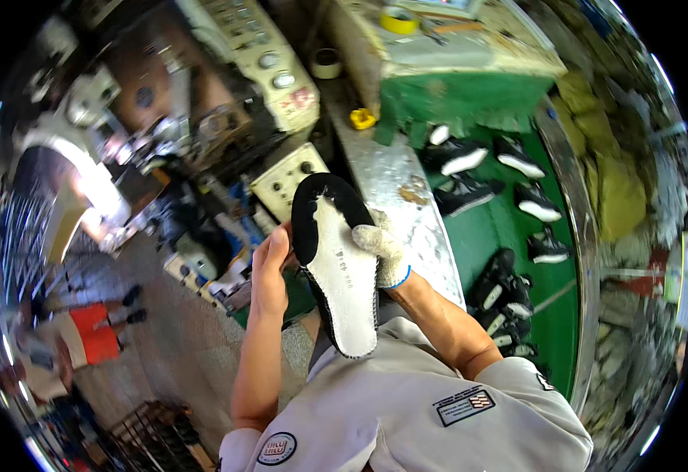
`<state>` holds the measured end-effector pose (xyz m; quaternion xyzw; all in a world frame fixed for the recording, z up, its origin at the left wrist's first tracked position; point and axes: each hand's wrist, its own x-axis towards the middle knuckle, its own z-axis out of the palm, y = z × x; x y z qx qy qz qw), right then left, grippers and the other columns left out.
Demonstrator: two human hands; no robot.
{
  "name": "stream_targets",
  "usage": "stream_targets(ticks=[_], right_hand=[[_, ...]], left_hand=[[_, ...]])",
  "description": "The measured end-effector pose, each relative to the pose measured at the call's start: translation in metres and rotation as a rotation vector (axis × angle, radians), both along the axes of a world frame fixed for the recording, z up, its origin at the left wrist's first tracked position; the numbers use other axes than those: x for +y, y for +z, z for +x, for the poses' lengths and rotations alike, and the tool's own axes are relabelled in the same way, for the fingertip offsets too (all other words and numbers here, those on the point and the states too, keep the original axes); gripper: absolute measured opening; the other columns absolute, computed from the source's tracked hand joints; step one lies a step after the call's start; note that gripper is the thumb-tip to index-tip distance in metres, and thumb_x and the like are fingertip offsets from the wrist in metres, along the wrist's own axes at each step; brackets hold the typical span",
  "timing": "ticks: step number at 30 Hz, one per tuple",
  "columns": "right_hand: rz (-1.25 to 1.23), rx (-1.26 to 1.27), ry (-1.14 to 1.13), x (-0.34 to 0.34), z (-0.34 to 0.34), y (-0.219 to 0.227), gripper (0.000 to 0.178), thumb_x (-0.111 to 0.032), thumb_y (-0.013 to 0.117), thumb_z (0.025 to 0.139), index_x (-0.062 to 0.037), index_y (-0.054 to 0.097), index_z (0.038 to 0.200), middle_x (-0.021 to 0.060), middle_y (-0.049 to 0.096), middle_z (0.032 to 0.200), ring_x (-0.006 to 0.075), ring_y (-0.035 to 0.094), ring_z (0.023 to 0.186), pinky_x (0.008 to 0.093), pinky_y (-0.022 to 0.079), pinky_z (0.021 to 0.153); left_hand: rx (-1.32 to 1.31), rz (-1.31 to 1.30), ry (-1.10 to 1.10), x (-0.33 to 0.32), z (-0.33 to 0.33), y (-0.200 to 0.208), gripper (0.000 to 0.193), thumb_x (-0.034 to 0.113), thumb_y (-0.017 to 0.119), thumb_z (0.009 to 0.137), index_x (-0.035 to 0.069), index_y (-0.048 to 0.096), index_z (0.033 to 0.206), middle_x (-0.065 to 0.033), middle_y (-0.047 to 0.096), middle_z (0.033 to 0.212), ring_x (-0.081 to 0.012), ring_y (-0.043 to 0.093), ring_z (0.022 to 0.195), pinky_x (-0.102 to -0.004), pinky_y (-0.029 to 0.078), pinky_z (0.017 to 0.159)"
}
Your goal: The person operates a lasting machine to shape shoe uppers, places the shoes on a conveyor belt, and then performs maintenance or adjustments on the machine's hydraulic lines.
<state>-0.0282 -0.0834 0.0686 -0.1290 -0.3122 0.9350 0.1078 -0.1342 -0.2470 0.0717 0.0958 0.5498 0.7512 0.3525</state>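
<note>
Workshop setting, crowded: cream-coloured machine control panels with round knobs (277, 71) upper left, and a worn metal-topped surface (395, 185) running away from the person's chest.

Right of it lies a green conveyor belt (509, 236) carrying black shoes with white soles (458, 157), spaced apart in loose pairs, soles mostly turned up or sideways. A yellow roll of tape (398, 19) sits on the raised bench beyond; a small yellow cup-like object (362, 119) rests at the surface's far end.

Held up in front of the chest: a black fabric shoe upper with a white fibrous insole board stitched to its underside (336, 259). It is turned bottom-up toward the face, toe end away from the body, heel end near the grey shirt, seemingly so the stitched edge and board can be looked over. Board looks felt-like and matte; black rim looks soft, with a zigzag seam along it.

Left hand (269, 271), bare, is curled around the left edge, thumb on the rim. Right hand (383, 252), in a white knitted glove with a blue cuff, clasps the right edge, fingers lying over the board. Both hands grip it off the surface.
</note>
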Motion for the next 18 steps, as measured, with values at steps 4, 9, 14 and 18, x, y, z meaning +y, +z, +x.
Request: stream_targets(ticks=[4,9,14,18], right_hand=[[0.295,0.012,-0.166,0.061,0.059,-0.002,0.086,-0.040,0.078,0.077,0.0022,0.047,0.145,0.0094,0.061,0.128,0.0149,0.058,0.111,0.0299,0.046,0.097],[0.312,-0.044,-0.394,0.123,0.144,-0.037,0.068,-0.029,0.074,0.083,0.0036,0.053,0.139,0.0072,0.063,0.122,0.0139,0.057,0.107,0.0297,0.047,0.096],[0.495,-0.618,-0.494,0.205,0.291,-0.086,0.056,-0.034,0.071,0.085,0.0004,0.064,0.129,0.0081,0.070,0.108,0.0115,0.062,0.098,0.0271,0.049,0.091],[0.844,-1.558,-0.251,0.273,0.426,-0.092,0.075,-0.075,0.051,0.085,-0.0172,0.067,0.131,0.0174,0.070,0.121,0.0325,0.066,0.113,0.0398,0.049,0.098]], left_hand=[[-0.237,0.021,-0.121,0.098,0.028,-0.016,0.050,0.039,0.061,0.099,0.000,0.059,0.130,-0.0100,0.066,0.126,-0.0217,0.063,0.113,-0.0363,0.048,0.099],[-0.175,-0.090,-0.410,0.193,0.095,-0.054,0.048,0.040,0.056,0.101,-0.002,0.062,0.125,-0.0113,0.068,0.114,-0.0222,0.068,0.100,-0.0378,0.055,0.087],[0.454,-0.615,-1.062,0.262,0.169,-0.095,0.064,0.045,0.070,0.093,-0.009,0.061,0.126,-0.0170,0.070,0.111,-0.0213,0.068,0.101,-0.0345,0.052,0.092],[0.288,-0.663,-1.019,0.250,0.161,-0.133,0.050,0.026,0.073,0.093,-0.008,0.061,0.128,-0.0168,0.071,0.113,-0.0209,0.068,0.102,-0.0313,0.053,0.089]])
